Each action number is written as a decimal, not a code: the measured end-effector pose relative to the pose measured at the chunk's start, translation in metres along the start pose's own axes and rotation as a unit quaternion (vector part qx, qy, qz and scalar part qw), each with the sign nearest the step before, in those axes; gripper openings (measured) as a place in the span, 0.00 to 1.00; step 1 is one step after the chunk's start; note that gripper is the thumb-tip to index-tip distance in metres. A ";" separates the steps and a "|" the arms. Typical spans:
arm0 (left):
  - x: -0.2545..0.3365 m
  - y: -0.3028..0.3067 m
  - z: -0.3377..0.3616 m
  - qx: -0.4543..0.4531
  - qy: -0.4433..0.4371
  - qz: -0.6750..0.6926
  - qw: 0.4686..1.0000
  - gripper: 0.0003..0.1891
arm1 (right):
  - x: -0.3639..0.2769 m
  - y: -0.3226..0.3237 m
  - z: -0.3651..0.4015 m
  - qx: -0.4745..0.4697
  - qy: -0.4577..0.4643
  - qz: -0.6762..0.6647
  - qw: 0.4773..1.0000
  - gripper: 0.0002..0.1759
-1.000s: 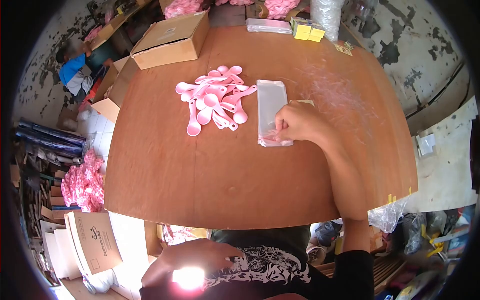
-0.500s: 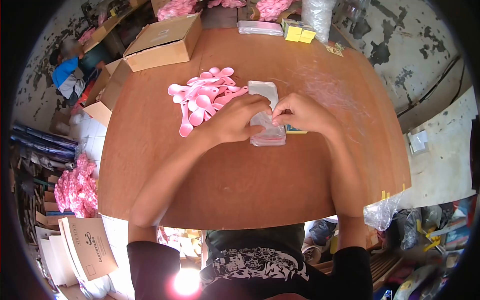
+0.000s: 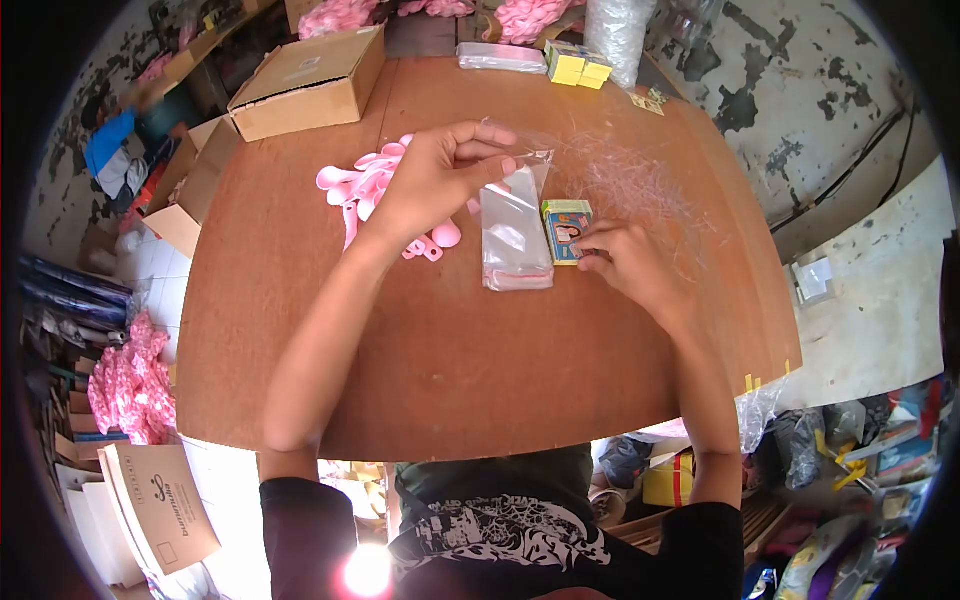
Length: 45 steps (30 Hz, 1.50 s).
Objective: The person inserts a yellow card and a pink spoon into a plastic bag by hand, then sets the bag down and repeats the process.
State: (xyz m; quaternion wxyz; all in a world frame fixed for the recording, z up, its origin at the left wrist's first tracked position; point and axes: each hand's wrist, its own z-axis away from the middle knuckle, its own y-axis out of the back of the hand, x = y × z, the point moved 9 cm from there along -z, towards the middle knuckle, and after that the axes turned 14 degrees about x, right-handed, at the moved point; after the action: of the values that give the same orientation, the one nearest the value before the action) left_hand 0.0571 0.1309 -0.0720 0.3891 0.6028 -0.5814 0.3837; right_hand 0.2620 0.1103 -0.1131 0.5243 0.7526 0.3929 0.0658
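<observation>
My left hand point(image 3: 440, 180) is raised over the table, fingers curled, pinching a clear plastic bag point(image 3: 537, 160) that spreads out to the right of its fingertips. Beneath it lies a stack of clear plastic bags point(image 3: 517, 240). To the left, partly hidden behind this hand, is a pile of pink plastic spoons point(image 3: 345, 182). My right hand point(image 3: 632, 258) has its thumb and fingers closed at the right edge of a small stack of printed cards point(image 3: 566, 222); whether one card is lifted cannot be seen.
A cardboard box point(image 3: 310, 85) stands at the table's back left. At the back lie another pack of plastic bags point(image 3: 500, 57) and yellow card stacks point(image 3: 578, 65), beside a plastic roll point(image 3: 620, 40). Loose plastic strands point(image 3: 640, 180) are scattered right. A person point(image 3: 115, 150) sits far left.
My left hand has risen up and left from the bag stack with a clear bag. My right hand has moved away from the bags, down and right, onto the cards, which are now uncovered.
</observation>
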 end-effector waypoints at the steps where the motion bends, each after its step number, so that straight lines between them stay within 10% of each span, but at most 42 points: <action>1: 0.001 0.001 0.003 0.002 0.042 -0.003 0.999 0.17 | 0.006 -0.002 0.002 -0.001 0.000 0.001 1.000 0.12; 20: 0.007 0.000 0.009 0.013 0.048 -0.042 0.998 0.18 | -0.039 0.031 0.022 0.134 0.210 0.152 0.957 0.07; 26: -0.012 -0.014 0.015 -0.003 0.038 -0.081 0.996 0.17 | -0.032 0.055 0.025 0.179 0.153 0.101 0.967 0.04; 31: 0.006 -0.034 0.029 -0.067 0.097 -0.093 0.989 0.18 | -0.024 0.095 0.016 0.327 -0.103 -0.357 0.869 0.07; 45: 0.028 -0.046 0.042 -0.156 0.021 -0.107 0.982 0.20 | -0.024 0.073 -0.016 0.151 -0.124 -0.302 0.933 0.09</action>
State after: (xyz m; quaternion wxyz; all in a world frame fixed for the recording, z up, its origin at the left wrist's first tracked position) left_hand 0.1044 0.0824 -0.0644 0.5292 0.5853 -0.5580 0.2571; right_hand 0.2751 0.0959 -0.0368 0.4436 0.6709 0.5393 -0.2497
